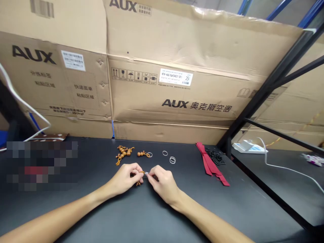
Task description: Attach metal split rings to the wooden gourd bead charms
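Note:
My left hand (128, 177) is closed in a pinch on the orange cord of a small brown gourd charm (138, 183), whose body shows just under the fingers. Opposite it, my right hand (164, 183) pinches a silver key ring (146, 173), mostly hidden by the fingertips. Cord and ring meet in the narrow gap between the hands. Behind them lies another gourd charm (142, 154) with a ring on its cord. A heap of gourd charms (123, 153) sits to its left. Loose silver rings (172, 160) lie to the right, one of them (165, 153) apart.
Red ribbon strips (211, 162) and a pile of black clips or buckles (216, 157) lie at the right of the black table (121, 219). Cardboard boxes (202, 87) wall off the back. A black metal frame (268, 87) slants along the right. Pixelated items fill the left.

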Demonstrator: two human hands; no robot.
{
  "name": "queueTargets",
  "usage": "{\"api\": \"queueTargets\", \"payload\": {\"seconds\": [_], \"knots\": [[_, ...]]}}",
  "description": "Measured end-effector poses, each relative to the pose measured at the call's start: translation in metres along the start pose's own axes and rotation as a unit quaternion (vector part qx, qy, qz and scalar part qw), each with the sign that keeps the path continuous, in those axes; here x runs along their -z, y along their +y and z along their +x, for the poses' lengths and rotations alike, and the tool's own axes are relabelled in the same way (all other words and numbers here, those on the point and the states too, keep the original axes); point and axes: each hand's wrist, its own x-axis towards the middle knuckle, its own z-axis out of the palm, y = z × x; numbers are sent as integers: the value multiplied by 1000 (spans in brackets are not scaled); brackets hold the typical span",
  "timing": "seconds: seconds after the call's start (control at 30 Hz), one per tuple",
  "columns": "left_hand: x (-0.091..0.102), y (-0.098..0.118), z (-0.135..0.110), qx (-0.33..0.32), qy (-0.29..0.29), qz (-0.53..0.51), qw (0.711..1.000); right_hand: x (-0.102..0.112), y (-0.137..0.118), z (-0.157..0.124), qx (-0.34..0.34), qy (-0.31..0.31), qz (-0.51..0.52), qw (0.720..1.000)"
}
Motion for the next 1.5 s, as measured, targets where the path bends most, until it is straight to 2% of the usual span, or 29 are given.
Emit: {"api": "queueTargets", "payload": {"seconds": [0.33, 1.13, 1.37, 1.5], "knots": [[0, 1, 0, -1, -5, 5, 1000, -1, 2, -2, 23, 6, -52, 998], [0, -1, 0, -1, -5, 5, 1000, -4, 2, -2, 10, 17, -38, 999], [-1, 2, -1, -17, 0, 27, 1000, -7, 3, -3, 67, 24, -94, 993], [-4, 1, -4, -54, 17, 86, 995, -8, 3, -4, 87, 24, -128, 988]]}}
